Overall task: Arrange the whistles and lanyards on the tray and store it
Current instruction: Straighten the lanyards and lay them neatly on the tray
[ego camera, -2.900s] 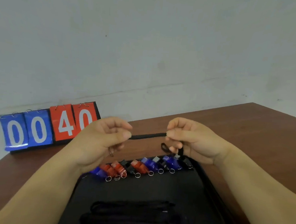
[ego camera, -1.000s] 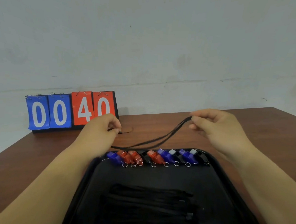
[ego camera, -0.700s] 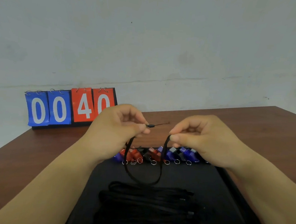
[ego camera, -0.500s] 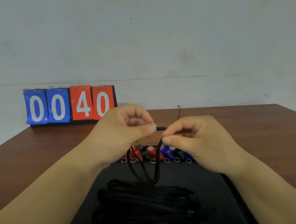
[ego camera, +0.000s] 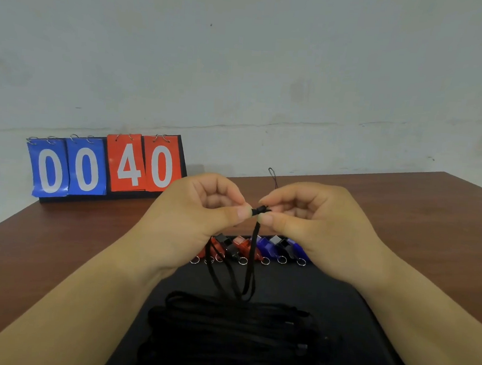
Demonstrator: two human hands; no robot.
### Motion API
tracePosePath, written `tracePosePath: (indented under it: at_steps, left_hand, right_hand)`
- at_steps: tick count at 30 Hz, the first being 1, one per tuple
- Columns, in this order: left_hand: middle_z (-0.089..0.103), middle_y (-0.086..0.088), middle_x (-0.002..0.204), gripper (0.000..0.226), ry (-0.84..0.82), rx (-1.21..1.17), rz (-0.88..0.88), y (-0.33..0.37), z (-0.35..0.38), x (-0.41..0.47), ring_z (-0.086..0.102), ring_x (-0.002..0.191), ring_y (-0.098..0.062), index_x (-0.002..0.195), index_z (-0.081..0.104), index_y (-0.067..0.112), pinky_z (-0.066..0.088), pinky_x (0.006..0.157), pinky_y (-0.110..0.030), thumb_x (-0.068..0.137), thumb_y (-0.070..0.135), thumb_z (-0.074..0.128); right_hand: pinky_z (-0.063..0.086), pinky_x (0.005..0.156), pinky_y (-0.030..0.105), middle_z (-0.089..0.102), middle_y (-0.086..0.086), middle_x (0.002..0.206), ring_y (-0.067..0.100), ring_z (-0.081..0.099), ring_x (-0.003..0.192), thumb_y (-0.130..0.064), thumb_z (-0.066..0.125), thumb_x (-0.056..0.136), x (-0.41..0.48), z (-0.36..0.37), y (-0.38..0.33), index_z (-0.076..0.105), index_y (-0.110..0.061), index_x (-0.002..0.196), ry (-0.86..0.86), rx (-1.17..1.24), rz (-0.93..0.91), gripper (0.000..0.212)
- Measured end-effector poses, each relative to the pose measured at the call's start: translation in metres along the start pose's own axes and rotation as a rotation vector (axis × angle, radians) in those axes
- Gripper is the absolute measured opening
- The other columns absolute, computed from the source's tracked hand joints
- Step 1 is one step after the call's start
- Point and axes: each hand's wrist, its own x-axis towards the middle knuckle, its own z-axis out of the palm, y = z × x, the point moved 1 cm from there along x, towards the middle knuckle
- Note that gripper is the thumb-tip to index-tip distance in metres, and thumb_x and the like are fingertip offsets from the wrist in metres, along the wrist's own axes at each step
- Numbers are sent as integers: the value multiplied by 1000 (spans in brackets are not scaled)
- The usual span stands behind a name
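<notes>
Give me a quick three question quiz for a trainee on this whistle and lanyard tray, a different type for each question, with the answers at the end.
1. True or false: the left hand and the right hand both pinch one lanyard above the tray.
2. Where do the whistles lie? A: in a row along the tray's far edge. B: heaped on the table. C: inside the right hand.
3. Fill in: the red cards on the scoreboard read ___.

Key: 1 true; 2 A; 3 40.
</notes>
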Motion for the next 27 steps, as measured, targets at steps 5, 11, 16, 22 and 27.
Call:
tracePosePath:
  at_steps: [5, 11, 16, 22, 27]
  left_hand:
    - [78, -11, 88, 15, -5, 0, 13, -1, -1, 1, 74, 78, -24, 79, 76, 29, 51, 71, -37, 84, 15, 80]
    - [78, -12, 87, 9, -5, 14, 11, -5, 1, 2, 75, 80, -28, 81, 76, 24, 55, 71, -38, 82, 16, 81]
    - [78, -11, 85, 9, 1, 1, -6, -5, 0, 1, 76, 77, -23, 82, 76, 22, 54, 70, -32, 82, 14, 81]
    - [80, 0, 97, 16, -185, 16, -66, -6, 3, 1, 75, 91, -16, 113, 66, 18, 56, 91, -38, 97, 21, 67]
    - [79, -2, 107, 23, -361, 46, -58, -9, 7, -1, 70, 93, -14, 123, 57, 8, 52, 79, -21, 102, 19, 60]
  right_hand:
    - [63, 81, 34, 78, 1, 88, 19, 77, 79, -14, 84, 80, 1, 0, 1, 80, -23, 94, 1, 22, 7, 17]
    - [63, 80, 30, 79, 1, 86, 17, 78, 79, -14, 82, 81, 1, 1, 2, 79, -21, 91, -22, 37, 28, 13]
    - [64, 78, 33, 79, 2, 84, 17, 78, 78, -16, 81, 84, 2, 1, 2, 78, -19, 88, -35, 26, 40, 6]
    - [64, 81, 38, 78, 2, 82, 17, 77, 77, -16, 79, 86, 3, -2, 1, 78, -20, 86, 35, 33, 11, 4]
    - [60, 69, 22, 76, 6, 79, 10, 73, 69, -14, 79, 84, 3, -3, -2, 77, -18, 83, 115, 99, -26, 5]
